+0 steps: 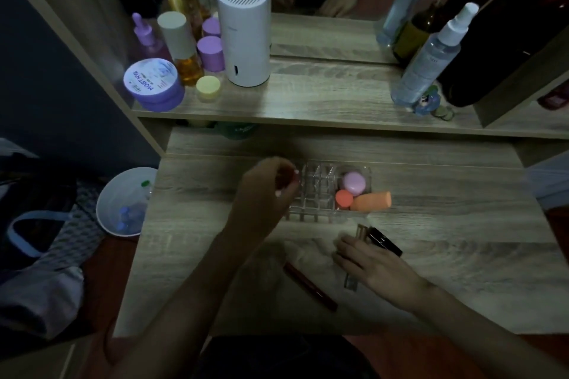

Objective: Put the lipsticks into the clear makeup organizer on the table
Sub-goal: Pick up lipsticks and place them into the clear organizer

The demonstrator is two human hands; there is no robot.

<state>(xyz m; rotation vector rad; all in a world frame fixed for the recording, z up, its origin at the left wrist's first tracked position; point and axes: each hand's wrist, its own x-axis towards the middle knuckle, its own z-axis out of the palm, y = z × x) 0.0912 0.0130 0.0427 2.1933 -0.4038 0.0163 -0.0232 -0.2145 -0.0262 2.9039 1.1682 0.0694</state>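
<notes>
The clear makeup organizer (318,204) stands mid-table, and the grid cells I can see hold nothing. My left hand (264,194) hovers at its left edge, fingers pinched on a small dark red lipstick (281,183), which is blurred. My right hand (374,264) lies flat on the table in front of the organizer, fingers spread over loose lipsticks. A black lipstick (385,241) and a gold lipstick (361,231) poke out past the fingertips. A silver lipstick (351,282) shows under the palm. A long dark red lipstick (311,286) lies alone between my arms.
The organizer's right compartment holds purple, coral and orange sponges (354,183). A raised shelf behind carries a white cylinder (243,37), purple jars (152,84), bottles and a spray bottle (431,61) in front of a mirror. A white bin (123,203) sits on the floor at left.
</notes>
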